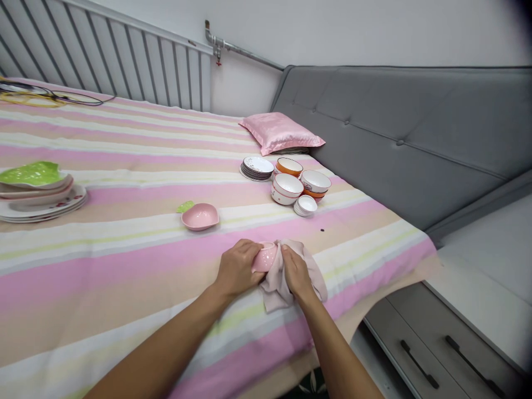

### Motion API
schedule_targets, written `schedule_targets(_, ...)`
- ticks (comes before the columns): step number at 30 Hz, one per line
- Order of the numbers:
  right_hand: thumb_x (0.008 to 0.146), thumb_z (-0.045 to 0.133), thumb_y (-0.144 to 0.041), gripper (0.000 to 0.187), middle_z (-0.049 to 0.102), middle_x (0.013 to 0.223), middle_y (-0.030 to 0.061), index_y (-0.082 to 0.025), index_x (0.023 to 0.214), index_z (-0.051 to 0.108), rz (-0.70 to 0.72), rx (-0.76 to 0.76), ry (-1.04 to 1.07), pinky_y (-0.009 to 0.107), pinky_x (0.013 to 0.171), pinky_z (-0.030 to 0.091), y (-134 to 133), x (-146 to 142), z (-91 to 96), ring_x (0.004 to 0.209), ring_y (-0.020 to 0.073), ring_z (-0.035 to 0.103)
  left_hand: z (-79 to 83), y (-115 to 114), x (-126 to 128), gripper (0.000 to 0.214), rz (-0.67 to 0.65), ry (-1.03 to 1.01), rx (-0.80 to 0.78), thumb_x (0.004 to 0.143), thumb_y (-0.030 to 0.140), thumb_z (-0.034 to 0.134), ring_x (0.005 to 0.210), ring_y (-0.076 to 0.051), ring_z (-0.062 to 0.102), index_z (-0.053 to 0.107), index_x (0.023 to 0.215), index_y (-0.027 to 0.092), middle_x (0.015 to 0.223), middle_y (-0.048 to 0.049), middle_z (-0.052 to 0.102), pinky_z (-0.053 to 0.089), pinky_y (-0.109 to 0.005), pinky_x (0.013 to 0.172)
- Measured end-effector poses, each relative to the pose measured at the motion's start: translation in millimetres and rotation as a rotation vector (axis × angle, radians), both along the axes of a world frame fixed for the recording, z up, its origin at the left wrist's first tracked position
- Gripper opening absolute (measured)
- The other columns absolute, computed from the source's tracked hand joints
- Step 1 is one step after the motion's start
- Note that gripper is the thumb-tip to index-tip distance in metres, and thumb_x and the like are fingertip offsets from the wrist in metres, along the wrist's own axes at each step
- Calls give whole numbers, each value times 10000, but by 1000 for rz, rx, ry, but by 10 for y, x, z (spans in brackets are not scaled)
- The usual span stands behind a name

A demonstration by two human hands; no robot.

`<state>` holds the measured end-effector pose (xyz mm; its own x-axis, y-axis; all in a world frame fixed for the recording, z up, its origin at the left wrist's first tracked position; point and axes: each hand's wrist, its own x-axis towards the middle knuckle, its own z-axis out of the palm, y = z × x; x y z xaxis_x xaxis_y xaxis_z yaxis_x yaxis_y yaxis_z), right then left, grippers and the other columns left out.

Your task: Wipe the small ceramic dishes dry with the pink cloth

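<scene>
In the head view my left hand (238,267) grips a small pink bowl (265,258), tilted on its side above the striped bed sheet. My right hand (296,272) is closed on a pale pink cloth (277,289) and presses it against the bowl's right rim. Part of the cloth hangs down below the fingers onto the sheet. Beyond my hands, a pink leaf-shaped dish (200,216) with a green leaf handle (185,206) lies on the bed.
Stacked plates (256,167), white bowls (286,187) and small white dishes (306,205) stand farther back. A green leaf dish (31,174) tops a pile on plates (41,211) at left. A pink pillow (282,132) rests by the grey headboard (374,111); cables (50,97) lie far left.
</scene>
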<state>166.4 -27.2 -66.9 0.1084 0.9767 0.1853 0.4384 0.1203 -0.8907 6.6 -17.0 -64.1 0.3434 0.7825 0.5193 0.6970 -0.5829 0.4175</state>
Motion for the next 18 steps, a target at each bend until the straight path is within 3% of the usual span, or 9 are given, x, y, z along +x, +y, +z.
schedule_targets(3, 858, 308, -459, 435, 626, 694, 26, -179, 749, 622, -112, -44, -97, 292, 647, 420, -22, 1, 25, 673, 182, 549, 8, 7, -10, 359, 26, -27, -2, 649, 262, 589, 911, -220, 569, 595, 1002, 203, 932, -54, 658, 466, -317, 728)
schedule_targets(6, 826, 361, -472, 398, 630, 690, 26, -181, 730, 615, -177, -60, -59, 273, 601, 415, -32, -6, 15, 664, 182, 552, 8, 12, -21, 361, 44, -39, -1, 655, 278, 593, 895, -222, 576, 591, 1010, 209, 927, -58, 656, 467, -319, 725)
schedule_targets(9, 789, 436, -473, 363, 662, 732, 44, -164, 778, 625, -131, -99, 223, 274, 597, 455, -24, -17, -25, 688, 184, 588, 0, 11, -21, 358, 12, -28, 23, 649, 254, 588, 913, -231, 571, 587, 1003, 204, 925, -66, 658, 469, -326, 735)
schedule_targets(14, 682, 625, -324, 224, 689, 753, 75, -131, 795, 630, -46, -326, 821, 324, 613, 523, 1, 15, -64, 706, 209, 638, -11, -6, 5, 368, -106, 15, 94, 654, 198, 549, 994, -230, 542, 569, 1020, 174, 968, -84, 651, 465, -325, 804)
schedule_targets(18, 680, 638, -252, 202, 689, 883, 90, -145, 851, 628, -1, -374, 981, 371, 703, 537, 18, 79, -75, 833, 231, 640, -9, -8, 12, 406, -129, 17, 102, 656, 171, 540, 1036, -224, 526, 547, 1062, 166, 1018, -88, 638, 462, -328, 840)
